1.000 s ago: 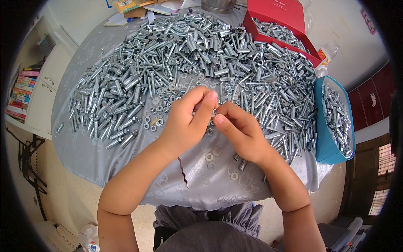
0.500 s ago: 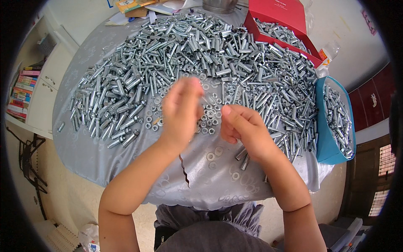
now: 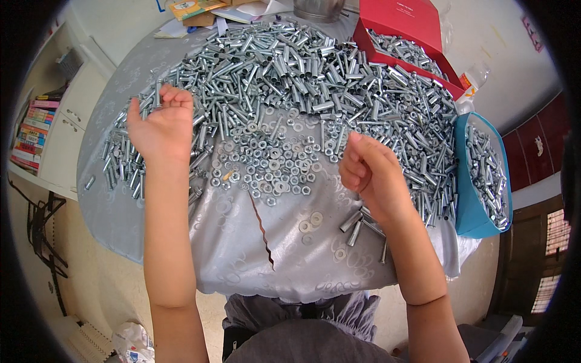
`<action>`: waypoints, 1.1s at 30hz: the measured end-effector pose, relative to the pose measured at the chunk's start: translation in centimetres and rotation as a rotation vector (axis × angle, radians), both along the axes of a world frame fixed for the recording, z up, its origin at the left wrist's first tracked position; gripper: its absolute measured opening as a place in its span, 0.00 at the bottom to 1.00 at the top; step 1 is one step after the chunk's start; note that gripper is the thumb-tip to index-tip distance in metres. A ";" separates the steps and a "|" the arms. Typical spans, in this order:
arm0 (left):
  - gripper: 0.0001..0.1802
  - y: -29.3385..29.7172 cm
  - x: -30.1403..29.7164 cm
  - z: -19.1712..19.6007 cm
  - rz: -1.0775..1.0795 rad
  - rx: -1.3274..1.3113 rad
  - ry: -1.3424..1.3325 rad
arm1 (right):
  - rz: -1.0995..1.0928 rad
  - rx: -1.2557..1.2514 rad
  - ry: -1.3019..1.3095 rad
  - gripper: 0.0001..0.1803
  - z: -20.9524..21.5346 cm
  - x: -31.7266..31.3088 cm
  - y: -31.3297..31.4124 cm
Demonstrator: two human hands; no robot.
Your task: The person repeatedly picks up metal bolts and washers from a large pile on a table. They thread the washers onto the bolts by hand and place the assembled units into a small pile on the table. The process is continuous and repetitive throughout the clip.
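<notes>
My left hand is raised over the left heap of metal sleeve anchor bolts, its thumb and fingers apart. A bolt shows in the gap between them; whether it touches the fingers is unclear. Right of centre, my right hand hovers with its fingers curled in and the thumb pressed near them. What those fingers hold, if anything, is hidden. Between the hands lies a spread of hex nuts and washers. Beside my right wrist rest a few metal sleeves and bolts.
A big pile of sleeves and bolts covers the table's far half. A red box and a blue-green bin, both holding metal parts, stand at the right. Loose washers lie near the front, right of a dark tear in the silvery tablecloth.
My left hand has swung from the middle to the left heap and its fingers have spread. My right hand has shifted slightly right, uncovering more nuts and washers.
</notes>
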State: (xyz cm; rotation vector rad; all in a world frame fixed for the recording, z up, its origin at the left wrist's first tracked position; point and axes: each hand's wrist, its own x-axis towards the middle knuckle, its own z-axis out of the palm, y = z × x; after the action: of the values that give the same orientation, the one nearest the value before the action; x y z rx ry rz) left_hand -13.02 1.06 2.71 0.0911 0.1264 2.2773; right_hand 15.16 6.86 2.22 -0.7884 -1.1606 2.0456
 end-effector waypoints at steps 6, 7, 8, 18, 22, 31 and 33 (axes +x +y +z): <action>0.21 0.1 -1.6 -0.1 0.092 -0.035 0.042 | -0.017 0.005 -0.022 0.17 0.2 0.1 0.1; 0.21 0.1 -1.6 -0.1 0.094 -0.033 0.053 | -0.025 0.013 -0.021 0.17 0.2 0.0 0.1; 0.21 0.1 -1.5 -0.1 0.070 -0.051 0.113 | -0.033 0.022 -0.019 0.17 0.2 0.0 0.0; 0.09 1.8 7.3 -2.2 0.297 -0.730 1.508 | -0.220 0.121 -0.017 0.16 0.3 0.9 1.4; 0.13 1.7 7.8 -3.2 0.657 -0.738 2.228 | -0.298 0.121 0.033 0.15 0.7 1.5 2.1; 0.15 1.1 8.0 -3.6 0.332 -0.831 2.253 | -0.509 0.291 -0.014 0.14 1.0 3.3 4.3; 0.14 1.1 8.2 -3.5 0.314 -0.811 2.243 | -0.544 0.521 -0.221 0.14 0.8 4.2 5.2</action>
State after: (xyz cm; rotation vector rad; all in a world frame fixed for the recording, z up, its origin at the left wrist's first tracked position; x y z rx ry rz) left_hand -4.78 2.16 -0.83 2.0805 2.0956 1.0307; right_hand 19.34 12.04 3.04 -0.9445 -1.3386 1.1668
